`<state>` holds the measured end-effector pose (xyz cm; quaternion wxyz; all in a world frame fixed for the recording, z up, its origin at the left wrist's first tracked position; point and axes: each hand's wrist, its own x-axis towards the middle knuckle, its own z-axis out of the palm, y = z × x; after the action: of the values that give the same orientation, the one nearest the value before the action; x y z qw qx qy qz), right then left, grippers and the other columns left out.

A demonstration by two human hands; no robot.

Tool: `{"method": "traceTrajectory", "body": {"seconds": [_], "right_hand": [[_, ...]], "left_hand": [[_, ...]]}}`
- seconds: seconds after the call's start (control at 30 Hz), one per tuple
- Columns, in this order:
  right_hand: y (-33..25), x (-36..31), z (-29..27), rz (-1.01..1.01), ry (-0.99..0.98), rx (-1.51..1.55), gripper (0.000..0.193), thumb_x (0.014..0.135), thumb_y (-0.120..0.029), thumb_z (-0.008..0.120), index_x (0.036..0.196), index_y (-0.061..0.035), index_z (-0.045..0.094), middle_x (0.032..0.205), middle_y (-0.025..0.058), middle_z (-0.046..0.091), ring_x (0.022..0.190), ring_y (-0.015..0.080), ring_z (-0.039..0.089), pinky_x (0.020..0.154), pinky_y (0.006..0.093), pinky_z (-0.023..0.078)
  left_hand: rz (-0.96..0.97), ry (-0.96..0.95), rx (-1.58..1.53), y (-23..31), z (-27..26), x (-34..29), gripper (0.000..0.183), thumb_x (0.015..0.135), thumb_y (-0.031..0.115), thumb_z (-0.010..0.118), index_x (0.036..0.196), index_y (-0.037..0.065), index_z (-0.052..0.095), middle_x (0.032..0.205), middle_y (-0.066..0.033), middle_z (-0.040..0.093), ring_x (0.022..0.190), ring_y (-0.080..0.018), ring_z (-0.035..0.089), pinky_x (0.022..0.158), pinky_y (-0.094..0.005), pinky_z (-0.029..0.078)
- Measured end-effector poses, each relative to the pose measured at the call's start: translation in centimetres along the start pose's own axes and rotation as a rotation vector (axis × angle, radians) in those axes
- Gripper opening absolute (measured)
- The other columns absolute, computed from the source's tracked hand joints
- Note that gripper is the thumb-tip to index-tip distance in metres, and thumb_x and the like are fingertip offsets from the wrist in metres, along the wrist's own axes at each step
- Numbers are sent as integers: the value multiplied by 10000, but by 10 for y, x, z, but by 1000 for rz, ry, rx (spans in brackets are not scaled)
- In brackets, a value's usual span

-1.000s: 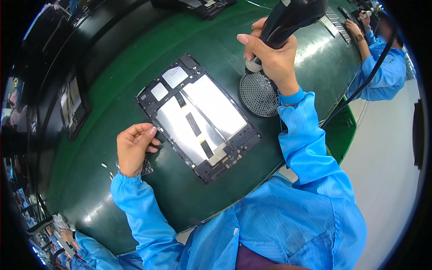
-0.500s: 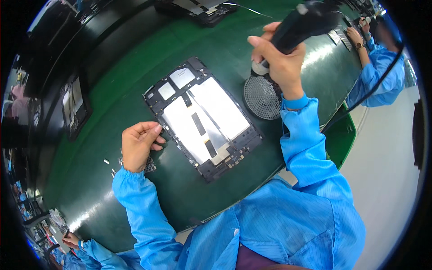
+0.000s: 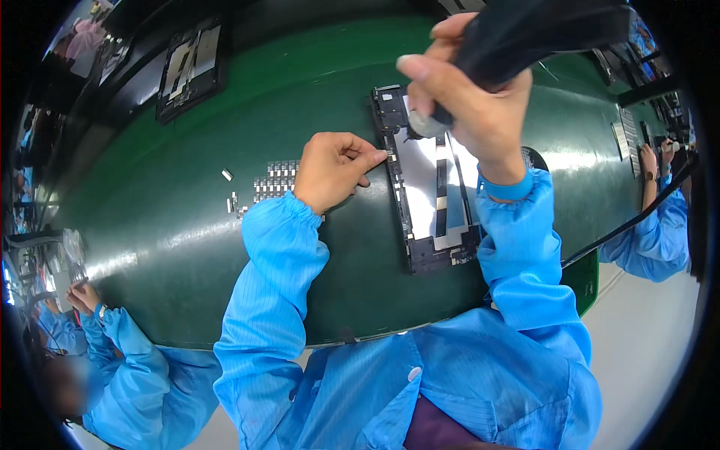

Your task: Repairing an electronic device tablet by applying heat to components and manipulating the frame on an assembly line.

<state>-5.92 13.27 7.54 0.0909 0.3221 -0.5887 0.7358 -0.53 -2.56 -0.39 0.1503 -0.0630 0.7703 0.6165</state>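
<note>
Now the right hand (image 3: 487,112), clamped on a black handheld tool (image 3: 544,34), has swung over the rectangular black-and-silver chassis (image 3: 417,180), right of centre on the green counter (image 3: 341,281), joining the left hand (image 3: 330,171), fingertips together at its left edge.

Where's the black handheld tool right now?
In the head view, the black handheld tool is at upper right, held in the right hand, partly over the opened tablet-shaped device.
</note>
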Motion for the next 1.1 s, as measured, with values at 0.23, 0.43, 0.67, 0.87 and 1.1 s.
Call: {"method": "traceTrajectory", "body": {"seconds": [0.23,0.43,0.67,0.87,1.1], "right_hand": [[25,-1,16,86,3,12,271,698,-21,746,893,8,561,598,29,597,488,88,566,446,211,433],[30,-1,14,103,2,17,276,691,-14,746,893,13,560,595,30,596,485,89,565,443,212,432],[32,-1,8,80,-54,-32,310,728,39,704,973,12,517,610,62,578,489,116,557,463,238,447],[31,-3,12,105,-59,-59,283,729,39,699,955,10,531,623,58,581,495,112,560,462,226,448],[36,-11,22,73,-45,-110,253,724,33,706,919,17,545,630,46,582,507,92,561,460,217,442]], "left_hand": [[16,34,-4,4,-2,-1,189,789,133,673,790,-53,644,639,-67,608,522,-110,575,471,-239,461],[29,39,9,3,0,2,176,788,117,665,798,-57,642,635,-77,613,513,-113,573,468,-245,462],[35,49,13,3,3,6,171,784,107,665,803,-62,643,629,-79,613,508,-120,573,473,-252,473],[41,47,7,4,4,6,165,785,97,663,797,-66,644,634,-87,617,514,-121,577,473,-250,477],[46,49,-10,2,1,2,162,782,95,666,792,-65,645,633,-83,614,515,-119,577,468,-244,480]]}}
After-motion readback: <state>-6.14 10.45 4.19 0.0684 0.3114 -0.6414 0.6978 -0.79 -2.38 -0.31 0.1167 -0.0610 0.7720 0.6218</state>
